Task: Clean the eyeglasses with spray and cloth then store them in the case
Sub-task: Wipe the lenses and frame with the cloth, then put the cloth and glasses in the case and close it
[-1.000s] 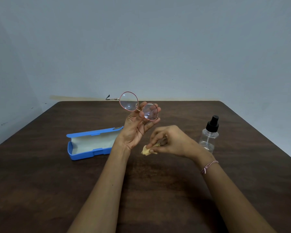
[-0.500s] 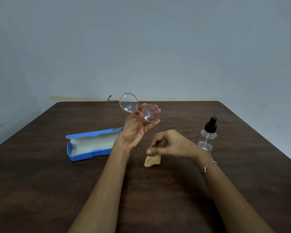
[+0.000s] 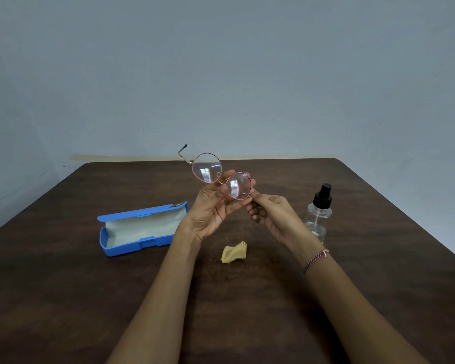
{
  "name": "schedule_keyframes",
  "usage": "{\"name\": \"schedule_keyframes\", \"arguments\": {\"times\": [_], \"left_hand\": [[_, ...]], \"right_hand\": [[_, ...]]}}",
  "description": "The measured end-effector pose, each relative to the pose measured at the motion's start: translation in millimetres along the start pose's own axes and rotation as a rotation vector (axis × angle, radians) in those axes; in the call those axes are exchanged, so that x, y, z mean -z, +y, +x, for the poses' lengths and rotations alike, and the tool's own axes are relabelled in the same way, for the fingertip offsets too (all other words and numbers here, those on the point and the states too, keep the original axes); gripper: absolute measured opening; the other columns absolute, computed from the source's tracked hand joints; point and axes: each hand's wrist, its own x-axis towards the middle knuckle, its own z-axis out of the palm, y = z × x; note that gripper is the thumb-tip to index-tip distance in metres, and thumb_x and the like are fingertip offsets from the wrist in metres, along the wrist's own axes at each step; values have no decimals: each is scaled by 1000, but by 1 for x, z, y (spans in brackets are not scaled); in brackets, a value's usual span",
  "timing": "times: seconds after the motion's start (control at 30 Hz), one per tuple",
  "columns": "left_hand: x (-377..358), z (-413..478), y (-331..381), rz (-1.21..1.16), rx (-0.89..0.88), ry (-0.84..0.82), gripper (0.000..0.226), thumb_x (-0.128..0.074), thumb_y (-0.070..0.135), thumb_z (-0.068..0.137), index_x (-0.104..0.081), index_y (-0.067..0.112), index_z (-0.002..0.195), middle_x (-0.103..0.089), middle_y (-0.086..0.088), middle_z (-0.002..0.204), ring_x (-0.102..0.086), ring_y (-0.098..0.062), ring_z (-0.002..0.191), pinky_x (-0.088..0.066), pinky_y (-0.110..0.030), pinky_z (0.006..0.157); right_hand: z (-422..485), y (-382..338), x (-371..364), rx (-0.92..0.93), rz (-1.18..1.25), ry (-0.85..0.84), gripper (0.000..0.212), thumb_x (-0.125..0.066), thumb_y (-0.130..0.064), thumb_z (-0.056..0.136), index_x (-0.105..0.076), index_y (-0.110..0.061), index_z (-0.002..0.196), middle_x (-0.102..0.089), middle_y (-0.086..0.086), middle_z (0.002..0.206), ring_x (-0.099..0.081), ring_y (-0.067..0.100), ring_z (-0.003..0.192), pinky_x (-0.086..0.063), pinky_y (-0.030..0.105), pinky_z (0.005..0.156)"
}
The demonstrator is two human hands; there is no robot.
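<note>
Round pink-rimmed eyeglasses (image 3: pixel 206 168) are held up above the middle of the dark wooden table (image 3: pixel 63 298). My left hand (image 3: pixel 210 211) grips them around the bridge and right lens. My right hand (image 3: pixel 271 211) pinches the frame's right corner, at the hinge. The left temple sticks out to the upper left. A crumpled yellow cloth (image 3: pixel 234 252) lies on the table below my hands. The blue case (image 3: pixel 139 228) lies open at the left, its pale lining showing. A clear spray bottle (image 3: pixel 318 211) with a black nozzle stands at the right, just behind my right wrist.
A plain grey-blue wall rises behind the table's far edge. The table's right edge runs diagonally past the bottle. A braided bracelet (image 3: pixel 316 259) sits on my right wrist.
My right hand let the yellow cloth drop onto the table, then rose to the right corner of the eyeglasses and closed on it. My left hand kept the glasses nearly still.
</note>
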Motion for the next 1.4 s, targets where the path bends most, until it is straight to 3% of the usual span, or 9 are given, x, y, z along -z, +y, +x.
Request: {"name": "schedule_keyframes", "arguments": {"times": [0.13,0.37,0.57,0.77,0.9,1.0,1.17,1.3,1.4], "left_hand": [[7,0,0,41,42,60,48,-93,32,44,-77,25,88,-72,0,104,-68,-16,97,-58,-27,70],[16,-2,-1,117,60,89,44,-88,36,55,-75,26,96,-71,0,108,-66,-13,100,-56,-26,70],[20,0,-1,163,88,117,55,-84,43,59,-70,22,109,-69,-1,112,-65,-11,100,-56,-26,71],[21,2,4,144,52,256,87,-70,70,56,-58,14,122,-68,-6,111,-65,-16,101,-57,-31,75],[26,4,4,172,63,353,66,-37,59,86,-54,10,126,-66,-12,116,-64,-24,107,-57,-37,80],[26,8,0,327,92,462,47,-29,37,100,-60,7,117,-68,-13,105,-66,-24,100,-58,-36,74],[25,10,-6,625,141,621,35,-35,22,102,-61,4,117,-66,-12,90,-66,-19,83,-58,-28,56],[20,8,-9,984,139,648,28,-44,22,99,-61,5,113,-65,-8,78,-64,-15,67,-56,-26,55],[19,8,-10,1185,134,650,33,-50,15,96,-54,8,127,-65,-6,76,-64,-14,60,-57,-26,57]], "right_hand": [[1,-1,1,-72,186,22,18,-64,-19,85,-64,-4,75,-58,2,61,-52,7,54,-44,14,48],[2,-2,0,-45,370,63,8,-64,-8,85,-65,0,88,-65,7,69,-61,7,56,-51,12,54],[4,1,2,70,285,119,15,-63,-10,87,-62,0,99,-68,6,71,-64,9,59,-51,15,54],[6,4,5,290,-85,340,12,-62,-9,89,-63,-2,99,-69,7,75,-67,9,60,-57,20,62],[8,7,6,401,-412,468,14,-59,-10,91,-62,-11,105,-67,-2,73,-66,3,59,-56,20,65],[8,6,8,404,-559,513,24,-57,-12,93,-59,-15,116,-66,-5,76,-66,6,64,-55,20,69],[12,10,12,443,-804,560,36,-52,-13,95,-52,-16,131,-67,2,90,-66,16,81,-54,32,79],[16,12,17,382,-1026,534,38,-46,-7,96,-50,-10,133,-59,7,106,-62,22,86,-54,39,77],[18,15,20,310,-1070,495,38,-44,-3,96,-49,-8,134,-54,8,107,-60,22,89,-54,38,78]]}}
